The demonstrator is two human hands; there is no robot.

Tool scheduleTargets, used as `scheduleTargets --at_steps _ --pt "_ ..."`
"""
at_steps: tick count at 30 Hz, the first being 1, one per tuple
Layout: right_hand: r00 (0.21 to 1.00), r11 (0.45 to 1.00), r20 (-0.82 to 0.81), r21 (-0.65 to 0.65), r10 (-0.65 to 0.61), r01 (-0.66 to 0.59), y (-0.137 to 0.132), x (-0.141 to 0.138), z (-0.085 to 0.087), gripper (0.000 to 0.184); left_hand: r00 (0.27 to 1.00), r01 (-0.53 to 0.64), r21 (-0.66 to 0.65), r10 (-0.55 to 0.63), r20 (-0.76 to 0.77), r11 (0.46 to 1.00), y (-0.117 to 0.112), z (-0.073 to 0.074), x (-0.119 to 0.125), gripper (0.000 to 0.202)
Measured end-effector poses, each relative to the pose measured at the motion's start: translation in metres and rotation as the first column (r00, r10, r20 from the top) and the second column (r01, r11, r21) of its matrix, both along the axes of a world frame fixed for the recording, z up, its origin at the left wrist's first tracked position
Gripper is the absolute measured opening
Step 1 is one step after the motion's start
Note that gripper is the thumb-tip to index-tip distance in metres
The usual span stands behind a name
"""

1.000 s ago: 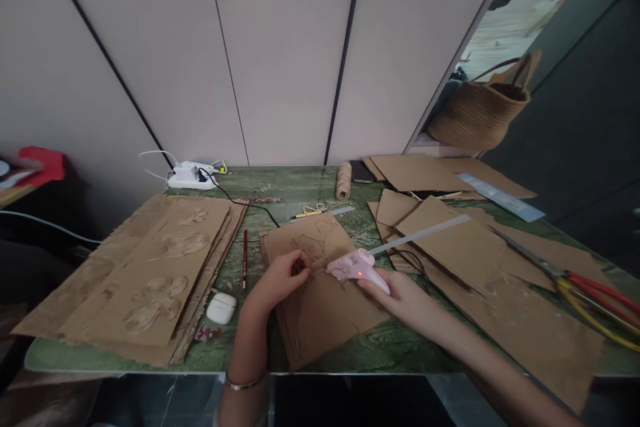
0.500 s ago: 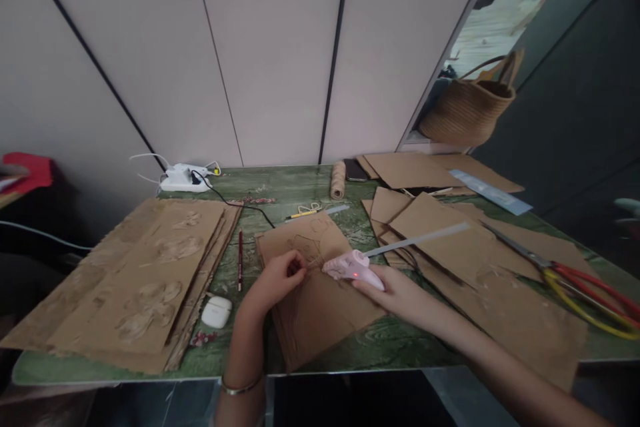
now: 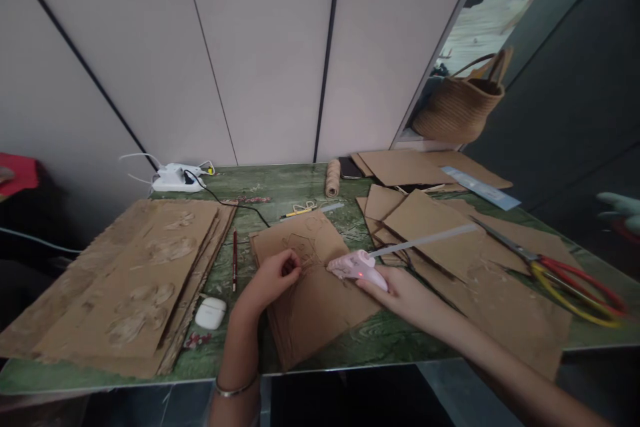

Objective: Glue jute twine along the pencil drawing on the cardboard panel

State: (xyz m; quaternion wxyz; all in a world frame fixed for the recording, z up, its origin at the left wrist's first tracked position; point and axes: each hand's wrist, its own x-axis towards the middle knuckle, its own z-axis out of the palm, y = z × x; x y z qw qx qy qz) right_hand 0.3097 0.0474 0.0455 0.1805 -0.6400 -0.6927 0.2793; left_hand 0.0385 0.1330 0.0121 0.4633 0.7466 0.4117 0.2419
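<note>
Pink glue gun: at the middle of the table, over the right part of the cardboard sheet, its nozzle pointing left; the glue gun looks like light, rigid plastic, easy to steer with one hand.
Right hand: the right hand has its fingers closed round the handle at the near right end, which seems the right place to hold; the nozzle is probably hot and best left alone.
Glue stick: the pale glue stick juts far to the right from the back of the gun; likely bendy, and apt to catch on things.
Left hand: the left hand is over the sheet's left side, fingers curled, thumb and forefinger nearly meeting; whether they pinch anything I cannot tell.
Cardboard sheet: flat, bearing line shapes at its far part; probably light, fairly stiff, creasable, best steadied by its edges.
</note>
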Motion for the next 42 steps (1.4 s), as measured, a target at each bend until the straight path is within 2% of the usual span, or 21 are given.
scheduleTargets --at_steps 5,14,21,30,36,42 --pt "1.000 1.000 0.001 -0.016 0.024 -0.024 -0.001 0.004 0.006 0.048 1.000 0.004 -0.002 -0.004 -0.005 1.000 0.000 0.001 0.000 0.013" --pt "0.994 1.000 0.109 -0.010 -0.001 0.002 -0.008 0.013 0.010 0.050 1.000 -0.001 0.008 0.001 -0.011 1.000 0.000 0.000 0.000 0.014" --pt "1.000 0.998 -0.004 -0.064 0.007 -0.008 -0.011 0.018 0.013 0.048 1.000 -0.003 0.012 0.003 -0.005 1.000 -0.001 0.001 0.000 0.015" --pt "0.999 0.998 0.028 0.052 -0.034 0.033 -0.020 0.026 0.006 0.047 1.000 -0.003 0.013 0.003 -0.016 1.000 -0.001 0.003 0.000 0.015" --pt "0.999 1.000 0.036 -0.011 0.002 -0.002 -0.027 0.037 0.010 0.049 1.000 -0.001 0.010 0.002 -0.025 1.000 0.001 0.004 0.000 0.018" --pt "0.996 0.999 0.084 0.018 -0.029 0.028 -0.034 0.047 0.010 0.055 1.000 -0.007 0.015 0.007 -0.022 1.000 0.001 0.004 0.001 0.019"
